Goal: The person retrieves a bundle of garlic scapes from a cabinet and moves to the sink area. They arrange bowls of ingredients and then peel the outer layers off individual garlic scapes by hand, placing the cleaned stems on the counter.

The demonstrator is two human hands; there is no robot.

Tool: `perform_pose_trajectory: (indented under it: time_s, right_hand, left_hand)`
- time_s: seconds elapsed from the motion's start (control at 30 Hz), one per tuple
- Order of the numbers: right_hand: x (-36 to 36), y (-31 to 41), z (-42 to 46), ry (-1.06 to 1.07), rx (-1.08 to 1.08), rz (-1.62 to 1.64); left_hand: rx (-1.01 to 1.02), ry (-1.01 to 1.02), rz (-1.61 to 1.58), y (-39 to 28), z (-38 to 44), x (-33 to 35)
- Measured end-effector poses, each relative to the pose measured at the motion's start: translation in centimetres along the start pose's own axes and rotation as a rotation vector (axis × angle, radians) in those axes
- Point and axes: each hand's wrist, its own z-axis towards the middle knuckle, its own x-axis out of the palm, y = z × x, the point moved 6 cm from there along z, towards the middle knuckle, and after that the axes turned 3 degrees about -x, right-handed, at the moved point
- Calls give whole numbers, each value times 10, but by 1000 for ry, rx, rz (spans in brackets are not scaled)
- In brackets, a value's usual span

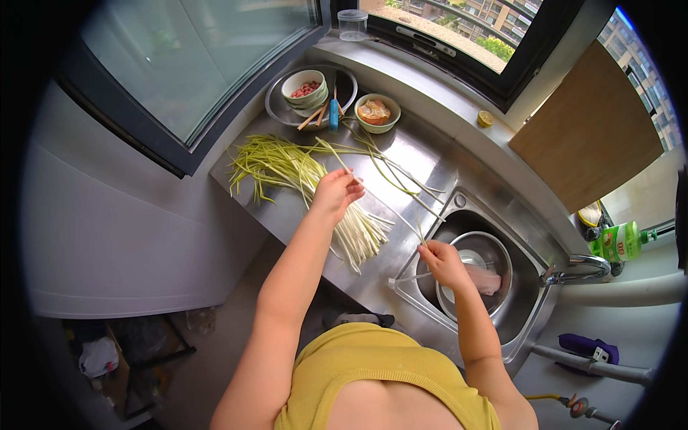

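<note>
My left hand (pixel 338 194) holds one long, chive-like stalk (pixel 384 203) between thumb and fingers near its greener end. At the stalk's pale end, my right hand (pixel 443 263) pinches it by the edge of the steel sink (pixel 529 317). Beneath my left forearm lies a thick pile of similar greens (pixel 301 166), yellow-green leaves at the far left and white stems towards me. A few separate stalks (pixel 395 169) stretch across the steel counter (pixel 322 226) towards the sink. Inside the sink, a metal basin (pixel 506 250) contains a pinkish item (pixel 486 280), partly behind my right wrist.
Behind the pile, a steel bowl (pixel 277 107) holds stacked bowls with reddish peanuts (pixel 305 90), wooden sticks and a blue-handled tool (pixel 334 115). Beside it sits a bowl of peel (pixel 374 112). A faucet (pixel 588 263) and green soap bottle (pixel 618 242) are at right.
</note>
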Motion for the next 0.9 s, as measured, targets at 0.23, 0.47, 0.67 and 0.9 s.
perform_pose_trajectory:
  time_s: [0.23,0.47,0.67,0.9]
  right_hand:
    - [-28,-25,97,-193,247,-590]
    - [-77,-7,65,-491,120,-230]
    - [-21,20,54,-210,-13,313]
    - [52,35,43,58,103,621]
  left_hand:
    - [212,-58,300,9,10,-6]
    - [457,-607,1233,35,-65,-96]
    - [253,-733,1205,58,-52,-121]
    - [71,-355,320,70,-59,-118]
